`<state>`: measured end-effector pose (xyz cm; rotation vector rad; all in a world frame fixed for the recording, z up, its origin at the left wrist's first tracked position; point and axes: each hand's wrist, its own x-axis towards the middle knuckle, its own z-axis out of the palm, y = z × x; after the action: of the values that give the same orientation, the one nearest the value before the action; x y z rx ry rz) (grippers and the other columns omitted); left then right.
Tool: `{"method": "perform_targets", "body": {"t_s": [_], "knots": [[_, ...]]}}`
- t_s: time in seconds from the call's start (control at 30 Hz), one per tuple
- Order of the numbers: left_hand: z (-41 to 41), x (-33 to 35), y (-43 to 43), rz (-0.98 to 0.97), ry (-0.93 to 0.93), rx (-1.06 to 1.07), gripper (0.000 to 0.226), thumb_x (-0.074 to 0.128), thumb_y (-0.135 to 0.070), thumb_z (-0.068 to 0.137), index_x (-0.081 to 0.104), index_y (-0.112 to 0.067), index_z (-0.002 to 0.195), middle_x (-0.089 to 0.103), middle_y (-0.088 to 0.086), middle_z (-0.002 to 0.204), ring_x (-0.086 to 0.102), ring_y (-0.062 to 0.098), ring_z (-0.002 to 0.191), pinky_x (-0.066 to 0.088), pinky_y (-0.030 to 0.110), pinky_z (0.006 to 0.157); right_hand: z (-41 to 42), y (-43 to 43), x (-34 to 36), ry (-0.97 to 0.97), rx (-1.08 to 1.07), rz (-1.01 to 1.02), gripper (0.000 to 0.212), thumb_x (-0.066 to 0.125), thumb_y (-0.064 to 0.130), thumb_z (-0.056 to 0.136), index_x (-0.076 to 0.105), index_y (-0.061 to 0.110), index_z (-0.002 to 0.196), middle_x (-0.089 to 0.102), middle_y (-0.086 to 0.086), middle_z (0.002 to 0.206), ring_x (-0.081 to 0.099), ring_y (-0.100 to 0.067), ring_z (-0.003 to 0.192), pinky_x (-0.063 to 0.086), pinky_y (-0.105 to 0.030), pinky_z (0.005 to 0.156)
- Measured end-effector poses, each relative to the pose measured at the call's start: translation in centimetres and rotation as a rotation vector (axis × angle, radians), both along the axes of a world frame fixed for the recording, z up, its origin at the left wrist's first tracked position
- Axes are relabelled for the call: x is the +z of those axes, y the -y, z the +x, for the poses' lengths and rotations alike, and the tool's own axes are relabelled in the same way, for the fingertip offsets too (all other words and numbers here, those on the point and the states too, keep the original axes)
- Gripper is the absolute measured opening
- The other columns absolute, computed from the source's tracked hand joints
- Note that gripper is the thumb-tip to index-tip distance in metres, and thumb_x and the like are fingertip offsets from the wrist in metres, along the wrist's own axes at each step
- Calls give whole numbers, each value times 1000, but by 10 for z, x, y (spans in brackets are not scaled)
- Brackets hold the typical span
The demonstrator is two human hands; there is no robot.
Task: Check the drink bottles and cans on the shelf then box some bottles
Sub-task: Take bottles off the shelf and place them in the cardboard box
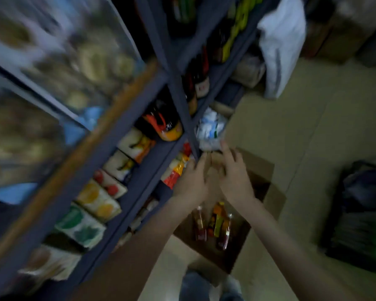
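Boxing step, judged. Left hand (192, 178) and right hand (233, 172) meet over the box (267, 170), with bottles (215, 222) at their 6 o'clock. Blur hides whether they grip anything. Next move likely calls for another bottle from the shelf (139, 185).

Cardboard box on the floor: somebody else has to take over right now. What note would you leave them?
Hands: left hand and right hand are close together above the brown open cardboard box; blur hides whether they hold anything.
Box: on the floor beside the blue metal shelf.
Done: a few clear bottles with orange and red labels lie in the box.
Left: probably more to box; dark bottles and colourful juice cartons are on the shelf.
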<state>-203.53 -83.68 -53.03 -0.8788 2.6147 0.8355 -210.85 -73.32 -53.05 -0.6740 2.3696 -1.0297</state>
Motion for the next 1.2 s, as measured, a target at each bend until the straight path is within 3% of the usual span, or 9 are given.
{"method": "perform_targets", "body": {"t_s": [0.1, 0.27, 0.47, 0.57, 0.63, 0.8, 0.97, 1.1, 1.2], "knots": [[-29, 145, 15, -156, -75, -15, 63, 42, -29, 101, 9, -27, 155, 34, 13, 149, 50, 34, 120, 46, 35, 77, -23, 10, 128, -173, 13, -139, 65, 48, 8, 97, 20, 23, 153, 37, -18, 141, 46, -36, 119, 46, -45, 93], [-26, 361, 23, -410, -341, -34, 61, 44, -33, 99, 18, -22, 153, 40, 15, 142, 47, 35, 123, 47, 43, 92, -30, 22, 323, -417, 91, -317, 63, 46, 19, 101, 13, 29, 154, 32, -7, 146, 48, -24, 114, 38, -25, 78], [18, 528, 19, -696, -631, -7, 53, 45, -35, 98, 31, -20, 147, 47, 8, 134, 50, 30, 121, 46, 40, 88, -17, 46, 487, -483, 152, -628, 63, 46, 12, 101, 18, 34, 152, 43, 8, 122, 45, 0, 83, 39, -11, 65], [59, 604, 30, -924, -866, 20, 50, 46, -36, 98, 37, -17, 144, 51, 5, 125, 51, 24, 116, 45, 35, 87, -7, 69, 572, -455, 264, -798, 62, 45, 14, 101, 20, 50, 145, 45, 15, 132, 52, -4, 110, 44, -7, 79], [87, 648, 43, -1090, -998, 57, 48, 49, -35, 97, 45, -14, 140, 55, 6, 121, 54, 26, 111, 46, 35, 84, 1, 89, 623, -542, 298, -895, 62, 49, 17, 100, 19, 55, 138, 41, 13, 139, 45, -7, 124, 44, -22, 96], [143, 691, 85, -1305, -873, 276, 51, 51, -36, 93, 46, -14, 139, 55, 11, 124, 54, 32, 114, 44, 42, 92, 10, 155, 693, -608, 290, -883, 76, 58, 23, 96, 8, 35, 154, 32, -3, 151, 40, -23, 132, 40, -31, 93], [189, 689, 105, -1328, -744, 399, 55, 46, -41, 96, 37, -18, 145, 49, 9, 133, 50, 28, 120, 42, 37, 94, -10, 210, 704, -534, 236, -652, 103, 69, 38, 87, -12, 40, 151, 18, -17, 155, 36, -41, 133, 41, -50, 101], [217, 691, 115, -1312, -722, 418, 54, 34, -47, 100, 25, -26, 149, 39, 0, 141, 41, 19, 128, 34, 30, 100, -13, 232, 711, -513, 168, -693, 98, 73, 32, 84, 3, 25, 153, 50, -16, 136, 57, -37, 112, 51, -47, 89], [235, 695, 121, -1292, -745, 432, 54, 36, -46, 100, 27, -26, 148, 40, 0, 139, 42, 19, 126, 35, 30, 99, 3, 232, 709, -624, 163, -750, 85, 75, 28, 83, 22, 17, 148, 55, -13, 131, 57, -33, 112, 51, -44, 89]]}}
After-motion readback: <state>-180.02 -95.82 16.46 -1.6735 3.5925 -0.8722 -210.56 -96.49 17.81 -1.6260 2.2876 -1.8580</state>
